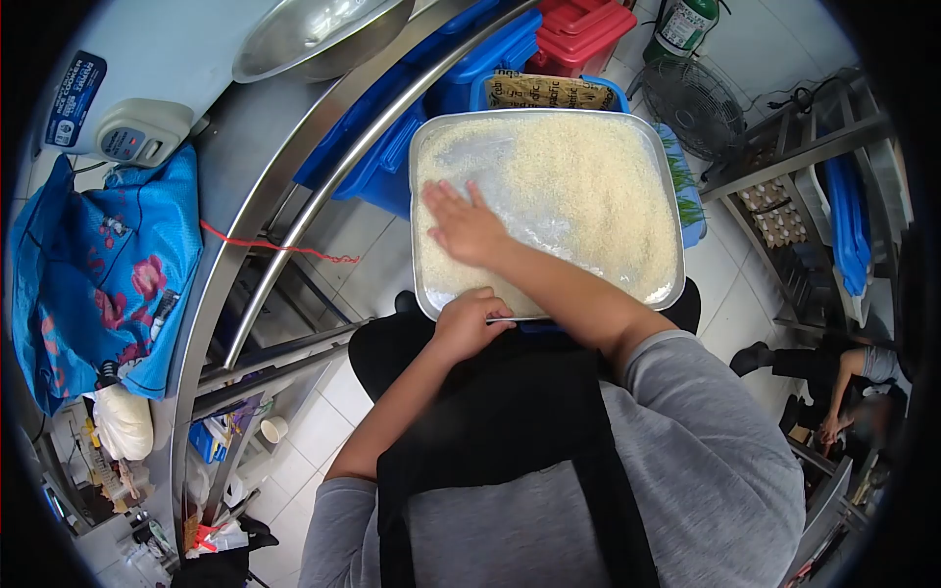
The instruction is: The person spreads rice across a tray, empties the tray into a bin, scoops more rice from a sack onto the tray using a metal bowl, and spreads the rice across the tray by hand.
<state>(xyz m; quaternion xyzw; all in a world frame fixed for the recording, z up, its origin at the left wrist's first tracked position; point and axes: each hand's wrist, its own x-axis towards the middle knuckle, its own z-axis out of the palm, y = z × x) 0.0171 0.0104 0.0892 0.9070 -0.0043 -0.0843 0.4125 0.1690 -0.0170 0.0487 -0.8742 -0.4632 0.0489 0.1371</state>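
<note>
A shallow metal tray (676,211) is in front of me, close to my lap. Pale yellow grains (598,186) that look like breadcrumbs coat it, thicker on the right side, with bare metal showing through the middle and upper left. My right hand (463,225) lies flat on the crumbs at the tray's left, its fingers stretched out and somewhat spread. At the near rim, my left hand (470,323) is closed around the tray's edge, with the thumb over the rim. What supports the tray underneath is mostly hidden.
A steel counter with a rail (284,245) runs along the left, holding a metal bowl (319,39) and a blue floral bag (127,274). Blue and red bins (583,34) and a fan (691,108) stand beyond the tray. Another person (833,382) is at lower right, near a shelf with egg trays (772,211).
</note>
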